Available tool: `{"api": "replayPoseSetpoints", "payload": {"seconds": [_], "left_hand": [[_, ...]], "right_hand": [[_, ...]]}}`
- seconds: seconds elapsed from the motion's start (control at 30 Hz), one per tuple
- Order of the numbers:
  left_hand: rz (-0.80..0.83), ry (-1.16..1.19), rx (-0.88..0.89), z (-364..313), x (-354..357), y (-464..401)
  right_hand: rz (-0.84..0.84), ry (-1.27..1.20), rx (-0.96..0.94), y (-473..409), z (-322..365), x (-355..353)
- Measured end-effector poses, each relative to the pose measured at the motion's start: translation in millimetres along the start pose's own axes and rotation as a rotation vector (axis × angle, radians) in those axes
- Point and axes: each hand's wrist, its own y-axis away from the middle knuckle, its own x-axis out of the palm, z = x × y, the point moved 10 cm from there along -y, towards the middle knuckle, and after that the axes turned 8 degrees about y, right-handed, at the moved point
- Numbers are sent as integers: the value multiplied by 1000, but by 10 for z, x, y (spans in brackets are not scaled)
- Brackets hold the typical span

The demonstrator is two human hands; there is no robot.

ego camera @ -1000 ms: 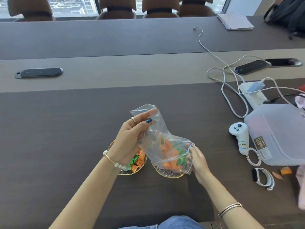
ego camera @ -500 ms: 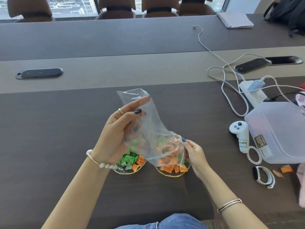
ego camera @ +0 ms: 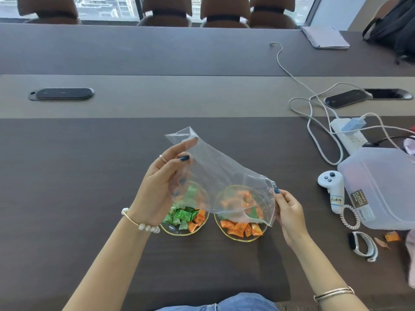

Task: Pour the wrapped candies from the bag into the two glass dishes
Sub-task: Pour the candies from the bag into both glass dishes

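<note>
Between both hands' fingers (ego camera: 184,158), bag (ego camera: 224,178), above dishes (ego camera: 241,237)

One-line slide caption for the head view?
Both hands, left hand and right hand, hold a clear plastic bag over two glass dishes of wrapped candies.

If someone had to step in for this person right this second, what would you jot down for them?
Left hand: pinches the upper corner of the clear bag, raised.
Right hand: pinches the bag's lower edge, over the right dish.
Left glass dish: mostly green candies, a few orange.
Right glass dish: mostly orange candies.
Done: both dishes hold candies; the bag looks empty or nearly so, though the pile behind it makes that hard to tell.
Left: check the bag for stragglers, then set it aside on the table.
</note>
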Motion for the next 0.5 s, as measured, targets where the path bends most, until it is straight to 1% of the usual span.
{"api": "replayPoseSetpoints", "payload": {"seconds": [0.13, 0.2, 0.3, 0.4, 0.5], "left_hand": [[-131, -11, 56, -159, -513, 22], [-233, -52, 108, -323, -934, 81], [-445, -91, 160, -561, -1749, 294], [-603, -158, 178, -742, -2567, 560], [-753, -252, 176, -859, -3318, 806]], "right_hand": [[-29, 17, -109, -4, 340, 168], [21, 28, -153, -8, 552, 461], [161, 69, -189, 14, 801, 1179], [292, 96, -194, 92, 907, 2041], [367, 111, -176, 188, 895, 2818]]}}
